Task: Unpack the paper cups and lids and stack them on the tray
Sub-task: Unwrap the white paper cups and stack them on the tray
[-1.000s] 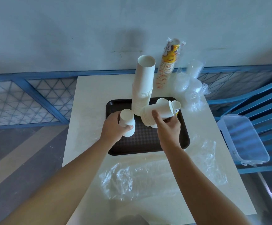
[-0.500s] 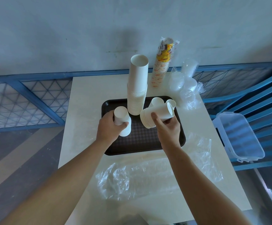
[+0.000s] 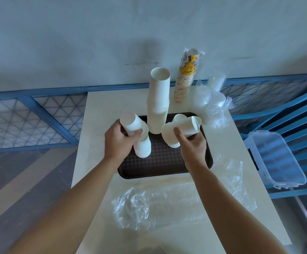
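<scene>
Desk (image 3: 101, 114), cream top, set against a pale wall, with a blue lattice railing (image 3: 39, 114) behind it. Blue slatted chair (image 3: 295, 116) just beside the desk's right edge, carrying a clear plastic box (image 3: 275, 158). Crumpled clear wrapper (image 3: 167, 204) spread over the near half of the desk, under both forearms, its right end running up beside the tray. Dark brown tray (image 3: 167, 165) at desk centre. Tall stack of white cups (image 3: 158, 107), mouths up, stands on the tray's far edge, directly between the two hands. Behind the tray on the desk: sleeve of printed cups (image 3: 185, 77), still wrapped, and near the far right corner a bag of clear lids (image 3: 211, 101). Right hand (image 3: 193, 145) over the tray's right part, thumb on top and fingers curled beneath a sideways stack (image 3: 178, 129), rims to the left, bases to the right, held off the tray. Two more white cups (image 3: 179, 117) partly hidden behind that stack. Left hand (image 3: 118, 142) at the tray's left edge, fingers and thumb wrapped round a single white cup (image 3: 130, 123), tilted, base up and to the left. Directly under it an upturned short stack (image 3: 142, 149) on the tray; whether the held cup touches it cannot be told.
</scene>
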